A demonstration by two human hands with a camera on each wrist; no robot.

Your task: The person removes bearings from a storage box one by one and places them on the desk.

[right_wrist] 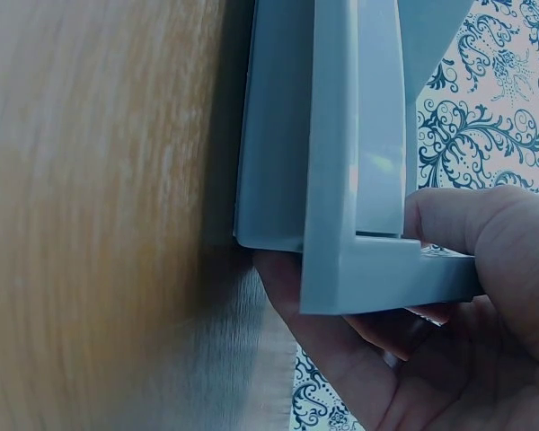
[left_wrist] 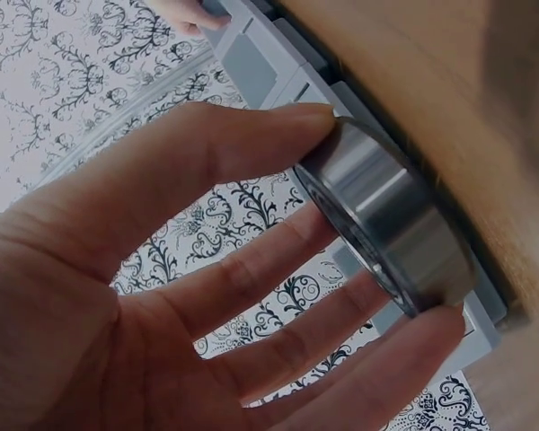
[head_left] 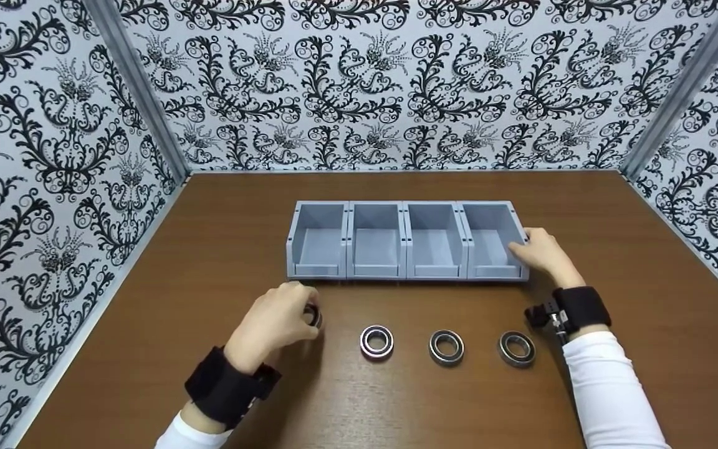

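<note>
My left hand [head_left: 275,318] pinches a ball bearing [left_wrist: 391,211] between thumb and fingertips, lifted in front of the leftmost bin. In the left wrist view its shiny outer ring faces the camera. My right hand [head_left: 545,254] grips the right side wall of a row of joined grey bins [head_left: 376,272]. The right wrist view shows the thumb on the inner side of that wall [right_wrist: 386,285] and fingers on the outer side. Three more bearings lie flat on the table: one left [head_left: 376,342], one middle [head_left: 446,348], one right [head_left: 516,348].
The brown wooden table [head_left: 228,218] is bordered by patterned black-and-white panels [head_left: 359,81] at the back and sides. A black wrist strap with a camera [head_left: 234,386] sits on the left forearm, and another [head_left: 580,308] on the right.
</note>
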